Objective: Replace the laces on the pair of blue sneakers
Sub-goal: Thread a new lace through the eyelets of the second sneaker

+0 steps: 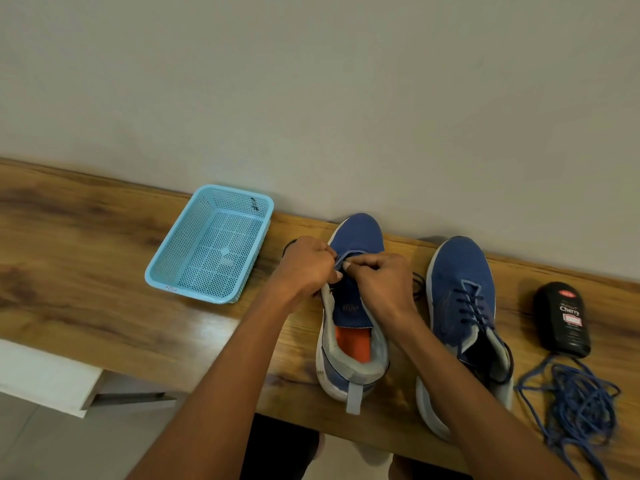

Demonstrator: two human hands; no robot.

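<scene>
The left sneaker [353, 306] is being worked at the desk's [104, 271] near edge — its eyelet flaps are being pinched by curled fingers of the left hand [306, 268] and right hand [377, 278]. The laced right sneaker [464, 320] is standing just beside it — loose blue laces [575, 403] are lying toward the right end.

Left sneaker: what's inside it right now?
Inside the left sneaker, an orange insole shows at the heel, below the blue tongue. Further toward the toe, the tongue and both hands cover the interior.

Curled fingers [332, 271] hide the eyelets; the bottle [562, 318] label's small print is illegible.
</scene>
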